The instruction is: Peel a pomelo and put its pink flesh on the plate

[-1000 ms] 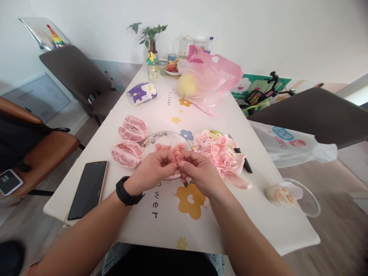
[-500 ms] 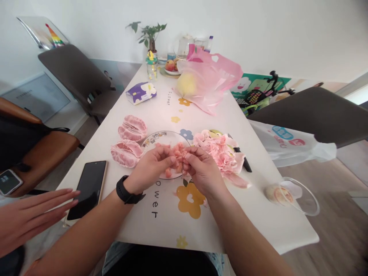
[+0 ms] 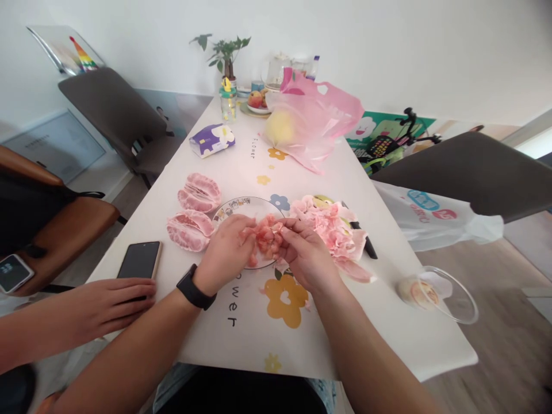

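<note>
Over a white plate (image 3: 230,210) with a cartoon-printed rim, my left hand (image 3: 228,253) has its fingers curled down, with a bit of pink pomelo flesh showing at the fingertips. My right hand (image 3: 308,256) pinches a torn pomelo segment (image 3: 276,230) between thumb and fingers at the plate's right side. Loose pomelo pulp (image 3: 265,244) lies on the plate between the hands. Left of the plate are two large peeled pomelo pieces (image 3: 199,192). A heap of pomelo peel and membrane (image 3: 323,224) touches the plate's right side.
Another person's hand (image 3: 125,302) rests on a phone (image 3: 140,260) at the left, close to my left forearm. A dark-handled knife (image 3: 368,247) lies by the peel. Farther back are a tissue pack (image 3: 212,140) and a pink plastic bag (image 3: 319,115). A clear container (image 3: 435,293) stands at right.
My left hand has moved slightly left, away from my right fingertips, and turned its fingers downward. The other person's hand has moved right and come down onto the phone.
</note>
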Motion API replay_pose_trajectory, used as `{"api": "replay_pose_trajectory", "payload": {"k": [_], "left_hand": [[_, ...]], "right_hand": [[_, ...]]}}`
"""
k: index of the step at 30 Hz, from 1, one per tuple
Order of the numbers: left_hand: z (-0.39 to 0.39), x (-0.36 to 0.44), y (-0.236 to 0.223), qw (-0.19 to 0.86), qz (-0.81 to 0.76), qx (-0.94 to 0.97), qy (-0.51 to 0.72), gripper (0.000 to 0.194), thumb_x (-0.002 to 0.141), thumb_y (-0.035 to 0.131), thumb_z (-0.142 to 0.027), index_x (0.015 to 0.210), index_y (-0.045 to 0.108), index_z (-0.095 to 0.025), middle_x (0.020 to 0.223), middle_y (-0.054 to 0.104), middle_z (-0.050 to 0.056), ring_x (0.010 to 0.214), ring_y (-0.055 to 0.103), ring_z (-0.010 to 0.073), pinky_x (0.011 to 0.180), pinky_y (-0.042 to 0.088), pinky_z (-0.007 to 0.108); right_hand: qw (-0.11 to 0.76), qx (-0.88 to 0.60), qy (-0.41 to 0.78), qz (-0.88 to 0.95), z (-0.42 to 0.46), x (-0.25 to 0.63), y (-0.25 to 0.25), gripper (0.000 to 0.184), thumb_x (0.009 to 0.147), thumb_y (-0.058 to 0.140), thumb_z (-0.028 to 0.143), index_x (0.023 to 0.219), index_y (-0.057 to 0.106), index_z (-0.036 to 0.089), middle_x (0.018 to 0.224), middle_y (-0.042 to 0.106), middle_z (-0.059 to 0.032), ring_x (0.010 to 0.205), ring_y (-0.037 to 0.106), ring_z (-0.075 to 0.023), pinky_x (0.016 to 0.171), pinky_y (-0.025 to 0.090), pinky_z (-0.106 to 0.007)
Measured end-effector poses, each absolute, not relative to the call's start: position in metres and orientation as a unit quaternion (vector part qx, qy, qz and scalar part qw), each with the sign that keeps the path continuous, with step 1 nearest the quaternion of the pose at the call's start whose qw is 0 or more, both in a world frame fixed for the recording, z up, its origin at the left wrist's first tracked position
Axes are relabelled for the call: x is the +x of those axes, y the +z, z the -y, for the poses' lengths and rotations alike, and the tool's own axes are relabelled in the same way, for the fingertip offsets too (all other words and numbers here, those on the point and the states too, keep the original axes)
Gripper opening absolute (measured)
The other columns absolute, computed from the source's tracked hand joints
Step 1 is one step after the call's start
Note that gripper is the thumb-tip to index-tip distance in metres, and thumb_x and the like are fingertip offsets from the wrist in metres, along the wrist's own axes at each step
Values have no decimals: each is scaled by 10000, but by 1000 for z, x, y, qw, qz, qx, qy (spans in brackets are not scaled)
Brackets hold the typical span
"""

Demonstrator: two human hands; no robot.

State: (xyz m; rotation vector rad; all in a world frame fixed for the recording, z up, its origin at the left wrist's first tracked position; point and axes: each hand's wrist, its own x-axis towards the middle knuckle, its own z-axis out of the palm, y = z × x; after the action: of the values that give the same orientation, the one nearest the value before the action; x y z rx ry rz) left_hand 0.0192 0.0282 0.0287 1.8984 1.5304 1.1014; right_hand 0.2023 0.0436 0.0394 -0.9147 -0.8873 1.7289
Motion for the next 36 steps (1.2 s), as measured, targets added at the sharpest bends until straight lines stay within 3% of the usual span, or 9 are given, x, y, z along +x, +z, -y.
{"api": "replay_pose_trajectory", "payload": {"k": [5, 9, 13, 19, 25, 28, 32, 36], "left_hand": [[-27, 19, 30, 252, -583, 644, 427, 211, 952, 579, -265, 1120, 696, -215, 1171, 751, 85, 1130, 684, 256, 1035, 519, 448], [-27, 17, 34, 247, -595, 600, 474, 169, 963, 595, -322, 1031, 711, -220, 1053, 759, 61, 1008, 695, 228, 938, 542, 396], [-29, 14, 38, 260, -607, 564, 497, 192, 928, 666, -398, 873, 674, -214, 869, 716, 26, 833, 663, 192, 815, 534, 352], [-35, 9, 41, 412, -543, 455, 572, 163, 885, 682, -341, 811, 617, -210, 759, 654, 2, 745, 632, 156, 758, 530, 321], [-39, 7, 46, 585, -375, 347, 630, 173, 832, 696, -245, 728, 564, -202, 726, 591, -18, 693, 592, 116, 692, 513, 284], [-36, 10, 48, 609, -359, 340, 620, 169, 824, 715, -219, 722, 583, -190, 731, 610, -13, 695, 598, 106, 699, 518, 269], [-29, 22, 49, 647, -365, 351, 570, 171, 838, 737, -266, 754, 616, -177, 749, 657, 4, 662, 623, 114, 635, 525, 260], [-23, 37, 46, 657, -395, 388, 512, 194, 860, 744, -343, 818, 657, -174, 720, 656, 4, 598, 604, 121, 522, 470, 242]], "right_hand": [[468, -397, 676, 408, -44, 204, 35, 268, 813, 805, 410, 988, 716, 227, 798, 695, -5, 704, 650, -159, 649, 559, -316], [449, -467, 525, 552, -40, 205, 29, 256, 893, 708, 356, 1138, 741, 292, 1066, 743, -49, 874, 683, -208, 776, 586, -389], [416, -486, 374, 672, -36, 205, 25, 357, 943, 627, 290, 1284, 718, 347, 1346, 693, -65, 1107, 676, -278, 963, 551, -488], [410, -527, 359, 652, -40, 206, 23, 310, 965, 604, 328, 1251, 723, 311, 1294, 726, -80, 1110, 697, -295, 961, 557, -496], [384, -479, 276, 739, -41, 207, 19, 333, 970, 538, 211, 1231, 729, 294, 1281, 748, -75, 1270, 643, -299, 1111, 480, -530], [420, -469, 271, 728, -38, 205, 23, 246, 991, 570, 264, 1170, 738, 284, 1286, 734, -82, 1240, 650, -292, 1079, 506, -510], [450, -445, 408, 658, -31, 202, 34, 262, 959, 679, 417, 1184, 725, 290, 1189, 727, -66, 923, 706, -208, 818, 605, -390], [463, -437, 425, 643, -28, 199, 41, 177, 912, 731, 380, 1049, 771, 275, 1045, 714, -37, 882, 686, -183, 768, 582, -337]]}}
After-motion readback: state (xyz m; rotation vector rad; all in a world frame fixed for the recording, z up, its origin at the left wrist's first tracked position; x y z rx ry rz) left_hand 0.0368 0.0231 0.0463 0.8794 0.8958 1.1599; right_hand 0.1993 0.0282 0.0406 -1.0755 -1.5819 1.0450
